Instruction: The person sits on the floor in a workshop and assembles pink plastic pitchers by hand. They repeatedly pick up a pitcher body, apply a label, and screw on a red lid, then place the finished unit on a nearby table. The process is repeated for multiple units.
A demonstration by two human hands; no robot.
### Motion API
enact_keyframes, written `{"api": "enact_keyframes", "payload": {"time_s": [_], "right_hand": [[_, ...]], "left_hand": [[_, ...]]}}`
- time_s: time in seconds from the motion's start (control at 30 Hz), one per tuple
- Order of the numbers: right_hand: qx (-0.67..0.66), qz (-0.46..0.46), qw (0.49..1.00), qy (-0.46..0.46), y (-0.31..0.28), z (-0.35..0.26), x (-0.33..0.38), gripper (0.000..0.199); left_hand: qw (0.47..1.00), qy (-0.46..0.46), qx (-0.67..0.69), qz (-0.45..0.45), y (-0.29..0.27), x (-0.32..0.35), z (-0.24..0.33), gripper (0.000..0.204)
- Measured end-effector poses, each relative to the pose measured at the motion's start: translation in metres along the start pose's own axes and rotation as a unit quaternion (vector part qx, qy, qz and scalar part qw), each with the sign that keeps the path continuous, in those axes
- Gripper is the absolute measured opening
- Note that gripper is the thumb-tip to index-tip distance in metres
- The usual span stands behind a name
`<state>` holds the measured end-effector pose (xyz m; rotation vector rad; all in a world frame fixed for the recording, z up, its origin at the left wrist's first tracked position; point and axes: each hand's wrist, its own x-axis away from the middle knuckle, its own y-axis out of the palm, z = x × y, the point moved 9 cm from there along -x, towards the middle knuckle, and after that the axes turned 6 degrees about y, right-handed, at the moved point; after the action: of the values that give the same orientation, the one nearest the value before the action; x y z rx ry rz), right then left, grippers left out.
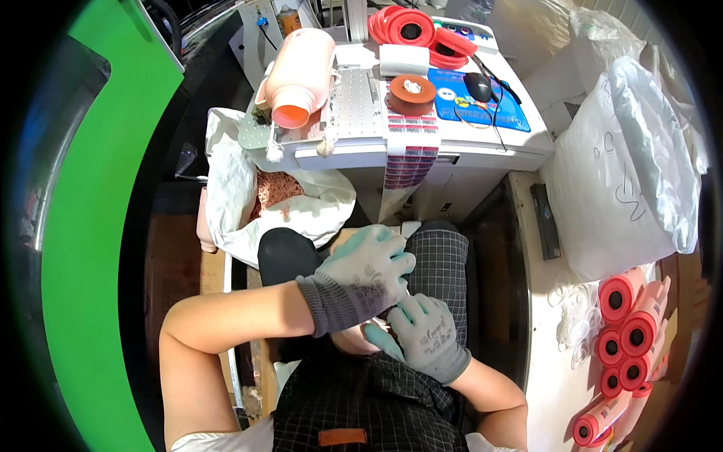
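Note:
Both my hands wear grey-white gloves with teal fingers and meet low over my lap. My left hand (367, 273) is closed with its fingers curled downward; whatever it grips is hidden beneath it. Beside it, my right hand (428, 336) is closed on a pale pink plastic piece (354, 340), its thumb stretched along the edge. Most of that piece is covered by my hands and wrist, so its full shape does not show. It rests against my black checked apron (354, 399).
A large pink bottle (305, 71) lies on the perforated plate ahead. Next to it are a brown roll (412, 95), hanging labels (410, 162) and a mouse (477, 87). A scrap-filled white sack (230, 181) stands left; a white sack (602, 188) and red-ended pink bottles (639, 334) sit right.

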<state>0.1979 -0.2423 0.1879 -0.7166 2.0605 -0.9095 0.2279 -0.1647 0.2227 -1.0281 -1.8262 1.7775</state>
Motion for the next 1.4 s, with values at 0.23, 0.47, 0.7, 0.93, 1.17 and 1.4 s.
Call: {"api": "enact_keyframes", "payload": {"time_s": [0.23, 0.47, 0.7, 0.93, 1.17, 1.4], "right_hand": [[-0.003, 0.016, 1.0, -0.007, 0.0, -0.003, -0.006, 0.035], [-0.023, 0.051, 0.998, -0.01, 0.0, -0.003, -0.004, 0.036], [-0.105, 0.14, 0.981, 0.078, -0.044, 0.038, 0.063, 0.035], [-0.493, 0.099, 0.684, 0.528, -0.009, 0.099, 0.21, 0.07], [-0.576, 0.357, 0.577, 0.455, -0.032, 0.116, 0.212, 0.071], [-0.18, 0.291, 0.842, 0.418, -0.047, 0.123, 0.207, 0.113]], "left_hand": [[0.991, -0.008, 0.045, -0.124, 0.019, -0.003, -0.004, 0.013], [0.978, -0.066, 0.107, -0.167, 0.035, 0.01, -0.009, 0.023], [0.899, -0.178, 0.321, 0.24, 0.034, 0.068, -0.005, 0.061], [0.95, -0.09, 0.266, 0.134, 0.045, 0.04, 0.103, 0.066], [0.773, -0.337, 0.382, 0.377, 0.059, 0.046, -0.067, 0.031], [0.666, -0.497, 0.47, 0.299, 0.288, 0.045, -0.222, 0.057]]}}
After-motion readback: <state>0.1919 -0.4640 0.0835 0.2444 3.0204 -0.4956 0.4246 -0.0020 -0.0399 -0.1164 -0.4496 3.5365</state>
